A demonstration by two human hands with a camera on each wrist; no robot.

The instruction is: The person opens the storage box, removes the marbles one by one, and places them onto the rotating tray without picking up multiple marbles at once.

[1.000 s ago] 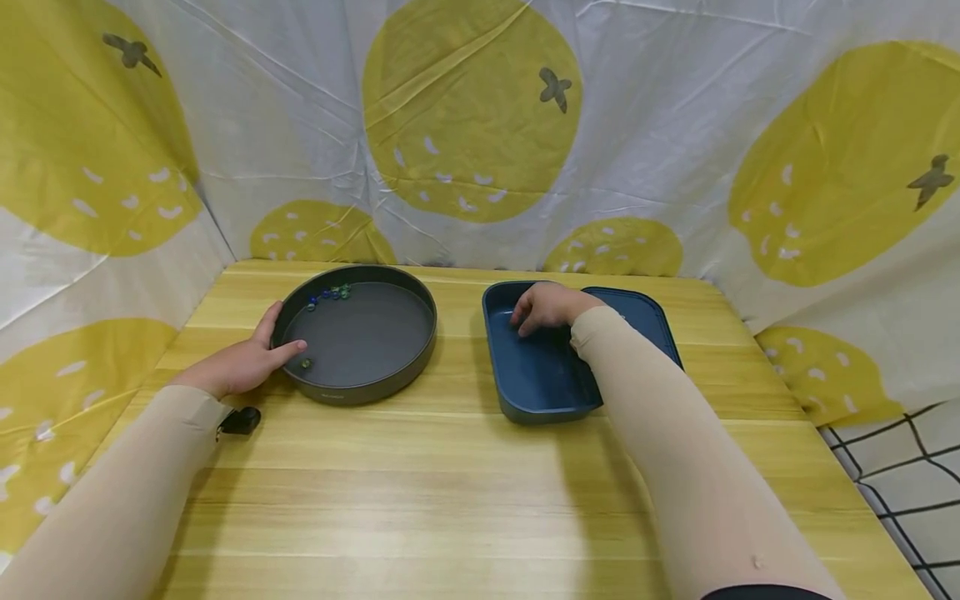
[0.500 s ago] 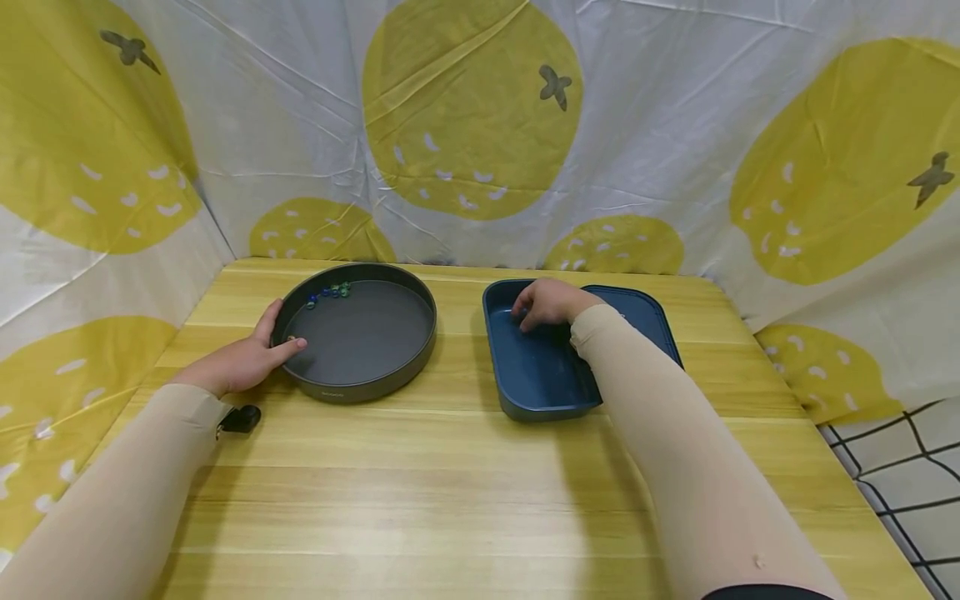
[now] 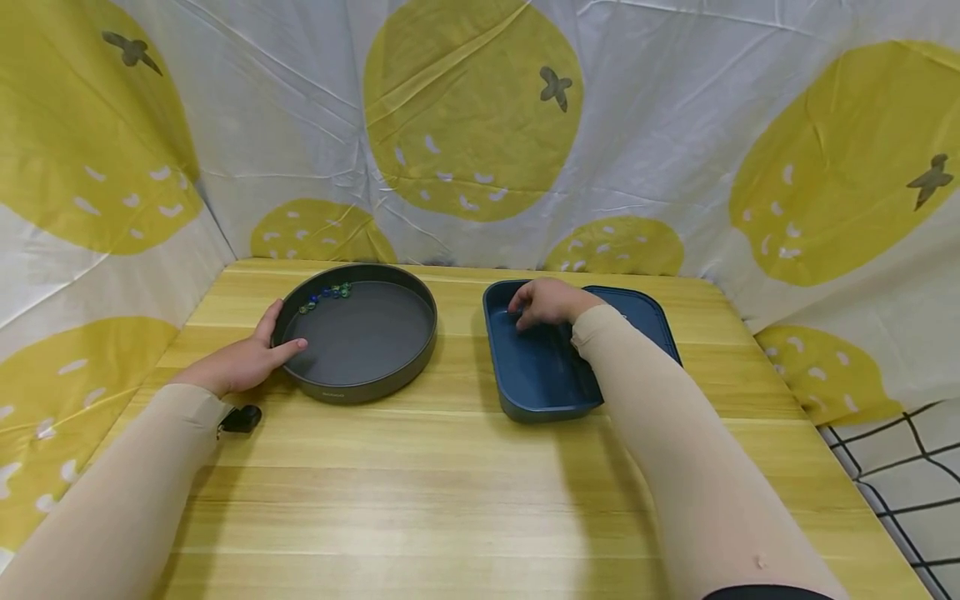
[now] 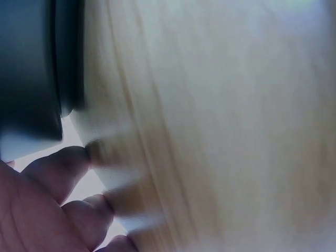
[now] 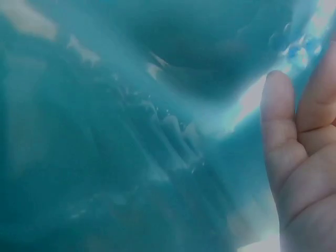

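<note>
On the left of the table stands a dark grey round pan [image 3: 360, 333] with several blue and green glass marbles [image 3: 330, 293] against its far left wall. My left hand [image 3: 243, 362] holds the near left side of the pan, thumb over the rim and fingers outside. The left wrist view shows the fingers beside the dark pan wall [image 4: 31, 68]. My right hand [image 3: 551, 302] reaches into the far part of a blue rectangular box [image 3: 532, 367], fingers bent downward and thumb apart. In the right wrist view a shiny glassy thing [image 5: 298, 55] shows just beyond the thumb tip.
A second blue rectangular piece [image 3: 637, 312], like a lid, lies right of the box, partly behind my right forearm. The wooden table [image 3: 420, 492] is backed by a lemon-print cloth [image 3: 472, 108]. A black grid rack [image 3: 915, 467] stands past the right edge.
A loose marble near my left thumb has rolled along the pan's left wall to the others at the far left. My hands and the box stay nearly still.
</note>
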